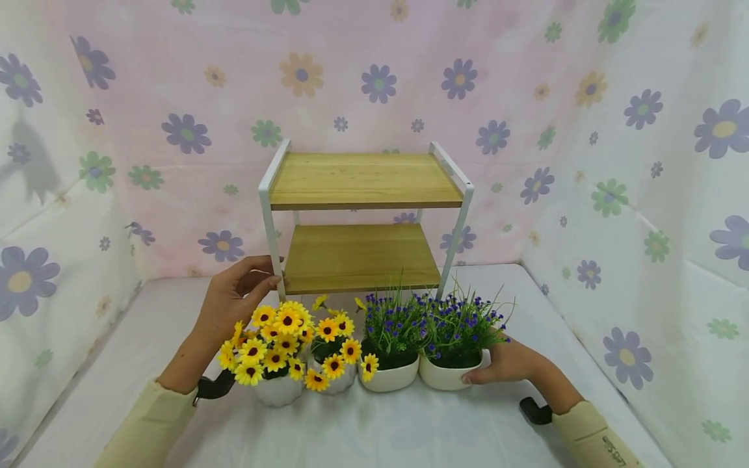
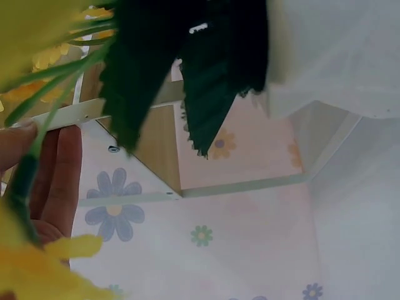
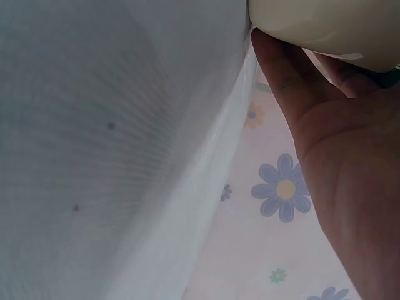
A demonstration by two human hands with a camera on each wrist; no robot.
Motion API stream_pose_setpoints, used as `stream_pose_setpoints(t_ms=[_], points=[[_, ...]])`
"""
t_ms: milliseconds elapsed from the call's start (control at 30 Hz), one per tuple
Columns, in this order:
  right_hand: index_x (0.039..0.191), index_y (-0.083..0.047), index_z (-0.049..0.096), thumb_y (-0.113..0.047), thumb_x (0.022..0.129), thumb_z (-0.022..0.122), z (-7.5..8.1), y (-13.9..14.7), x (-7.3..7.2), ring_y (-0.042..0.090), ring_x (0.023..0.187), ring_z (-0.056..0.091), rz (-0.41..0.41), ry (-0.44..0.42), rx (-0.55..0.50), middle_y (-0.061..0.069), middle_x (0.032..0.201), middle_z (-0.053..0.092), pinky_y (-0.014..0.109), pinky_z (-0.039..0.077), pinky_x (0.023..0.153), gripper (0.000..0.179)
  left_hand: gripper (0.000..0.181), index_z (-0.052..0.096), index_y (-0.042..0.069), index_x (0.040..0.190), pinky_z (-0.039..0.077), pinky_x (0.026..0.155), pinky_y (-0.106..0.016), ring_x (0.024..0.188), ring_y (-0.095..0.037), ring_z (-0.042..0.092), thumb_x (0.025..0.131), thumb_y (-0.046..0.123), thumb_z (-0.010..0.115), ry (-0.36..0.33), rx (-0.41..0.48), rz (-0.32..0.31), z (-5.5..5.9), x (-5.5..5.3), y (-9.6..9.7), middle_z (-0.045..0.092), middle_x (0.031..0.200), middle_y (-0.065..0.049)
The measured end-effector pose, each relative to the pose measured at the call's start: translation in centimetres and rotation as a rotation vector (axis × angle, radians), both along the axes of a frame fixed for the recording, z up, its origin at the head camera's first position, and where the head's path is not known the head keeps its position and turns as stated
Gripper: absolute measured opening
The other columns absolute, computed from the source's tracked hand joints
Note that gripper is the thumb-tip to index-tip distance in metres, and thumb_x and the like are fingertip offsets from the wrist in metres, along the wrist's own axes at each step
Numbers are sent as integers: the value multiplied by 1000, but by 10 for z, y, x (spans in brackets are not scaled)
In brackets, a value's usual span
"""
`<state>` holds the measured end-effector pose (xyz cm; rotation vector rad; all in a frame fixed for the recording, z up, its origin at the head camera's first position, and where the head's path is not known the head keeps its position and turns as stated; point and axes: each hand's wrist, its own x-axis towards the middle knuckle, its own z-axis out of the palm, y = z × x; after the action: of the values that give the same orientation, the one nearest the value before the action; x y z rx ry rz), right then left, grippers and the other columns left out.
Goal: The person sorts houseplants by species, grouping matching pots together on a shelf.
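Flowers (image 1: pixel 287 322) probably hide the feet of the shelf (image 1: pixel 363 244).

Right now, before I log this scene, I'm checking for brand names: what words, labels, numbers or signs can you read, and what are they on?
"Lets Slim", on the person's right sleeve; small and slanted, so the exact spelling is uncertain.
No other readable text: none shows on the shelf or the pots.

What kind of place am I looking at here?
Probably a small staged tabletop set rather than a lived-in room: flower-print fabric encloses the back and sides, a white cloth covers the surface, and a two-tier shelf stands behind potted yellow flowers and potted purple flowers.
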<state>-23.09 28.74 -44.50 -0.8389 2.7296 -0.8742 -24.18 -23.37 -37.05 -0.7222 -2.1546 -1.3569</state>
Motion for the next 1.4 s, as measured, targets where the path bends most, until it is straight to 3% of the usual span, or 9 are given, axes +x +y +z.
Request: stream_pose_setpoints(t_ms=[167,267,400,567,733,900,1033,1133,1400], points=[[162,2,32,-48,83,89,6,1,2,41,142,49,-38,-22,49,25,162,43,58,52,107,109,35,69,0,129,59,87,-17,99,-1,73,96,-13,68,-5,-4,13,0,1,1,74,116,-17],[160,4,34,-49,84,87,11,4,5,31,116,63,-81,-69,107,28,154,50,46,56,87,107,35,68,0,129,59,87,-16,99,-1,73,97,-13,68,-6,-14,15,1,1,1,74,116,-18],[159,5,37,-49,84,86,18,8,8,20,94,59,-117,-84,151,29,148,56,38,51,75,105,35,67,1,130,59,87,-16,99,0,73,97,-12,68,-6,-31,14,1,0,1,74,115,-17],[158,5,40,-49,84,84,28,13,11,18,81,56,-173,-105,174,23,122,70,37,48,68,102,35,67,2,131,59,87,-16,98,-1,73,98,-11,67,-11,-33,11,1,0,1,75,114,-16],[154,5,44,-48,83,84,37,16,15,18,75,53,-217,-85,166,10,104,69,35,45,63,98,35,67,2,131,60,87,-17,98,-3,74,99,-11,66,-20,-19,-2,0,-1,1,75,114,-17],[156,11,39,-50,84,83,46,19,17,21,78,59,-235,-71,177,24,114,71,36,48,64,104,34,67,1,131,60,86,-16,97,-3,74,99,-10,67,-21,-24,3,0,0,0,76,113,-17],[153,16,40,-52,85,81,52,21,16,43,104,71,-228,-26,192,37,133,64,50,61,78,105,34,67,0,131,59,87,-15,98,-1,73,99,-10,67,-23,-31,16,-1,1,0,75,114,-17],[154,15,40,-50,85,82,56,23,17,55,126,61,-203,46,168,39,146,54,62,59,93,104,34,66,0,132,59,87,-16,99,0,73,99,-10,67,-24,-32,13,0,1,0,75,115,-17],[154,18,36,-28,82,88,68,28,17,59,135,51,-96,185,-5,38,151,49,71,49,103,100,33,66,1,131,59,87,-16,100,-1,73,100,-8,66,-32,-40,-6,0,-2,1,75,115,-16]])
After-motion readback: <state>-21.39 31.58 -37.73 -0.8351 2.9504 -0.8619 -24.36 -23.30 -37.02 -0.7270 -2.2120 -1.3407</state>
